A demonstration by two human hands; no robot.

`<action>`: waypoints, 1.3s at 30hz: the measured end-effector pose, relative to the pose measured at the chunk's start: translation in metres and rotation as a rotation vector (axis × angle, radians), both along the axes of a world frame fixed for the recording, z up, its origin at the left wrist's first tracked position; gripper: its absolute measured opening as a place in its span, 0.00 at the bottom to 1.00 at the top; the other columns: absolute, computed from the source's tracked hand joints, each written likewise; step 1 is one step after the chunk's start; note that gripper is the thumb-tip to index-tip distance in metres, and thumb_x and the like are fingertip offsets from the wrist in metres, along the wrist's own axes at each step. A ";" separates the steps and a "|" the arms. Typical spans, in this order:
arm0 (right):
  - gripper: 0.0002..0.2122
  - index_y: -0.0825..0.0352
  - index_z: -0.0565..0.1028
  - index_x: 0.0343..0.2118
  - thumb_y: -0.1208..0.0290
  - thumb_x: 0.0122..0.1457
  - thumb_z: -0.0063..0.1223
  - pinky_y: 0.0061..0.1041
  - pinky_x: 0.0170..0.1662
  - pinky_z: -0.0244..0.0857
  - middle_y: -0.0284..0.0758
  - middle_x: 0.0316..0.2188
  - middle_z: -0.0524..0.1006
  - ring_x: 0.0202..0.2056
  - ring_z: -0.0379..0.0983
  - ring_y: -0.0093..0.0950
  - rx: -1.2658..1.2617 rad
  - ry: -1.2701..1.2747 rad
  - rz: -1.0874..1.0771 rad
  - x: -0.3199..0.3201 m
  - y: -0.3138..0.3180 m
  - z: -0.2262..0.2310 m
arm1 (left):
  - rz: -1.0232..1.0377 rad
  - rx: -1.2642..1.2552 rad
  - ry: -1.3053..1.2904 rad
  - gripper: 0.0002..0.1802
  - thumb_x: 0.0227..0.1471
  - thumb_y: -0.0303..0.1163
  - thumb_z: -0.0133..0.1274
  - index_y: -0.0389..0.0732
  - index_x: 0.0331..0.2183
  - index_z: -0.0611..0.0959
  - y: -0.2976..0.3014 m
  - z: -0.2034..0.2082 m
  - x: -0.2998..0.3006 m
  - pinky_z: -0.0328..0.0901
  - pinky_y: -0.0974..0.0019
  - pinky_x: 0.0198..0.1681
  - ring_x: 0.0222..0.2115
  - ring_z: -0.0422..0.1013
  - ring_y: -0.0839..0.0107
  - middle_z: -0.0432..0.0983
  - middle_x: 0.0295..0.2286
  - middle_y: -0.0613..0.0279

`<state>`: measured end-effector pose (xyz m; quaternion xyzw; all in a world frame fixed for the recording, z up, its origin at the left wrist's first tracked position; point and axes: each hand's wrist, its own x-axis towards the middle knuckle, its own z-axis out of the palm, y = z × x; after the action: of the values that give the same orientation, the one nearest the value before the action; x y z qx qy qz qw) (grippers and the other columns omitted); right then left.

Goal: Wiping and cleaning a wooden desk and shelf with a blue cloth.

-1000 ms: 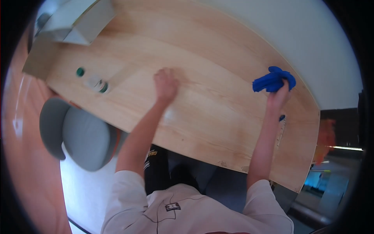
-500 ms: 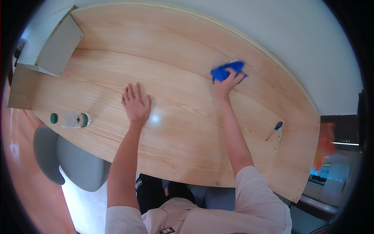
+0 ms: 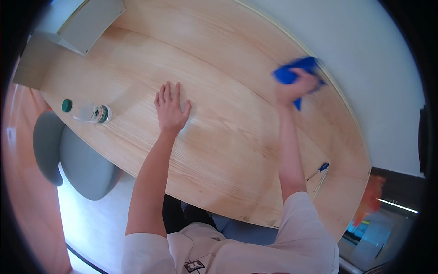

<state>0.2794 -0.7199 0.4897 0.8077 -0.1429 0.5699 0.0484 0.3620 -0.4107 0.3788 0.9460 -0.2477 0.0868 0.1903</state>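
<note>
My right hand (image 3: 297,88) is closed on a crumpled blue cloth (image 3: 288,75) at the far right of the wooden desk (image 3: 219,123), near its back edge by the wall. Motion smears both hand and cloth a little. Flat on the desk top, left of the middle, my left hand (image 3: 173,109) rests with fingers spread and nothing in it. A clear bottle (image 3: 87,111) with a green cap lies on its side further left. Beyond my right forearm lie a blue-handled screwdriver (image 3: 323,168) and a thin pale strip (image 3: 320,183) beside it.
At the far left corner stands a white box-like shelf (image 3: 91,27). A grey chair (image 3: 86,160) is drawn up to the desk's left front edge. The pale wall (image 3: 346,55) borders the back edge, with a dark-framed unit (image 3: 392,182) past the right end.
The right hand has moved the blue cloth right and toward the back edge. My view has turned, shifting the desk and its objects; the left hand still lies flat.
</note>
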 end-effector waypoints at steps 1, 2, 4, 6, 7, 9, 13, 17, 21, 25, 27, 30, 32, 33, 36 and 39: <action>0.09 0.58 0.72 0.27 0.75 0.40 0.58 0.33 0.36 0.54 0.34 0.29 0.67 0.35 0.64 0.36 -0.084 0.236 -0.025 0.003 0.001 -0.033 | -0.005 -0.002 0.018 0.35 0.51 0.48 0.47 0.44 0.58 0.64 -0.003 0.001 -0.001 0.42 0.49 0.61 0.60 0.47 0.53 0.52 0.58 0.47; 0.09 0.56 0.73 0.27 0.73 0.40 0.59 0.33 0.35 0.55 0.33 0.29 0.68 0.35 0.65 0.34 -0.058 0.328 0.037 0.002 0.007 -0.057 | -0.013 -0.011 0.036 0.35 0.50 0.48 0.47 0.45 0.58 0.64 -0.006 0.002 -0.001 0.42 0.49 0.61 0.60 0.47 0.53 0.52 0.58 0.47; 0.08 0.55 0.75 0.27 0.71 0.41 0.60 0.34 0.36 0.57 0.31 0.30 0.69 0.35 0.66 0.33 0.030 0.529 0.161 -0.012 0.016 -0.101 | -0.007 -0.012 0.027 0.36 0.50 0.48 0.47 0.44 0.58 0.63 -0.006 -0.002 0.000 0.42 0.49 0.62 0.60 0.47 0.53 0.52 0.59 0.47; 0.08 0.56 0.76 0.27 0.72 0.42 0.60 0.35 0.38 0.59 0.31 0.30 0.70 0.36 0.67 0.34 0.125 0.611 0.276 -0.035 0.015 -0.111 | -0.003 -0.002 0.022 0.36 0.50 0.48 0.47 0.44 0.58 0.63 0.002 -0.003 -0.001 0.42 0.49 0.62 0.60 0.47 0.53 0.52 0.59 0.47; 0.08 0.57 0.76 0.28 0.73 0.42 0.60 0.36 0.40 0.59 0.32 0.30 0.70 0.36 0.67 0.34 0.158 0.577 0.330 -0.044 0.010 -0.107 | -0.007 -0.004 0.041 0.36 0.50 0.48 0.47 0.45 0.58 0.63 0.003 -0.001 0.000 0.41 0.48 0.61 0.60 0.46 0.53 0.52 0.59 0.47; 0.09 0.59 0.76 0.25 0.77 0.38 0.61 0.36 0.43 0.59 0.34 0.30 0.69 0.36 0.66 0.37 0.186 0.410 0.207 -0.065 -0.001 -0.075 | -0.006 -0.002 0.060 0.36 0.50 0.47 0.46 0.45 0.59 0.62 0.006 0.000 -0.003 0.41 0.47 0.61 0.61 0.46 0.52 0.52 0.59 0.48; 0.09 0.57 0.76 0.26 0.73 0.39 0.64 0.37 0.43 0.56 0.34 0.30 0.67 0.36 0.65 0.36 0.076 0.021 -0.011 -0.047 -0.007 0.017 | -0.018 0.017 0.039 0.36 0.50 0.48 0.46 0.45 0.59 0.62 -0.001 -0.001 -0.003 0.41 0.47 0.61 0.61 0.46 0.52 0.51 0.59 0.47; 0.10 0.56 0.75 0.25 0.76 0.38 0.61 0.34 0.41 0.55 0.32 0.31 0.68 0.36 0.65 0.35 0.034 -0.049 0.065 0.019 0.021 0.021 | -0.015 0.047 0.038 0.37 0.48 0.48 0.48 0.44 0.58 0.63 -0.001 0.004 -0.004 0.41 0.47 0.61 0.61 0.46 0.52 0.51 0.59 0.46; 0.09 0.56 0.76 0.29 0.78 0.44 0.52 0.32 0.37 0.57 0.31 0.32 0.71 0.37 0.68 0.31 0.043 0.527 0.278 0.028 0.040 -0.059 | -0.027 0.054 0.049 0.38 0.48 0.49 0.48 0.44 0.58 0.62 -0.001 0.004 -0.002 0.41 0.47 0.61 0.61 0.45 0.52 0.51 0.59 0.46; 0.12 0.59 0.78 0.30 0.81 0.40 0.54 0.34 0.40 0.59 0.32 0.35 0.71 0.39 0.68 0.33 0.147 0.508 0.314 -0.039 0.014 -0.108 | -0.022 0.040 0.055 0.38 0.48 0.48 0.48 0.44 0.58 0.62 0.002 0.005 -0.003 0.41 0.47 0.61 0.61 0.45 0.52 0.51 0.59 0.47; 0.12 0.59 0.78 0.29 0.80 0.38 0.58 0.33 0.41 0.59 0.34 0.34 0.69 0.38 0.67 0.35 0.166 0.316 0.179 -0.070 -0.020 -0.086 | -0.034 0.028 0.062 0.38 0.48 0.48 0.48 0.44 0.59 0.62 -0.006 0.006 -0.002 0.41 0.47 0.61 0.61 0.45 0.52 0.50 0.59 0.47; 0.12 0.56 0.78 0.25 0.78 0.35 0.63 0.32 0.41 0.57 0.34 0.31 0.67 0.36 0.65 0.35 -0.003 -0.051 -0.027 -0.050 -0.016 0.007 | -0.055 0.053 0.027 0.39 0.48 0.48 0.48 0.44 0.59 0.62 -0.004 0.007 -0.005 0.41 0.46 0.61 0.61 0.45 0.52 0.50 0.59 0.47; 0.12 0.54 0.77 0.26 0.77 0.36 0.63 0.31 0.38 0.55 0.31 0.31 0.67 0.35 0.64 0.33 0.051 -0.218 0.132 -0.002 0.004 0.028 | -0.026 0.079 0.042 0.38 0.48 0.48 0.48 0.44 0.59 0.62 0.005 0.007 -0.002 0.41 0.46 0.61 0.61 0.45 0.52 0.50 0.59 0.47; 0.11 0.54 0.77 0.27 0.76 0.38 0.61 0.31 0.38 0.55 0.30 0.31 0.68 0.35 0.65 0.33 0.006 -0.110 0.151 0.017 0.014 0.026 | -0.040 0.072 0.036 0.38 0.48 0.48 0.48 0.44 0.59 0.62 0.003 0.006 -0.003 0.41 0.46 0.61 0.61 0.45 0.52 0.50 0.59 0.47; 0.10 0.55 0.77 0.32 0.75 0.45 0.54 0.32 0.39 0.57 0.29 0.30 0.70 0.38 0.67 0.31 -0.048 0.353 0.281 0.056 0.048 -0.013 | -0.025 0.092 0.055 0.38 0.48 0.49 0.48 0.45 0.59 0.62 0.004 0.003 -0.003 0.42 0.46 0.61 0.61 0.45 0.52 0.50 0.59 0.47; 0.10 0.57 0.76 0.32 0.76 0.46 0.50 0.34 0.41 0.58 0.31 0.32 0.72 0.41 0.69 0.31 0.065 0.585 0.450 0.050 0.054 -0.079 | -0.023 0.054 0.075 0.38 0.48 0.49 0.48 0.45 0.59 0.62 -0.001 -0.001 -0.005 0.42 0.46 0.61 0.61 0.46 0.52 0.49 0.60 0.47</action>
<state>0.3295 -0.6659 0.4105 0.9488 0.0401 0.3066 -0.0649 0.3574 -0.4113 0.3783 0.9504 -0.2536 0.0423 0.1750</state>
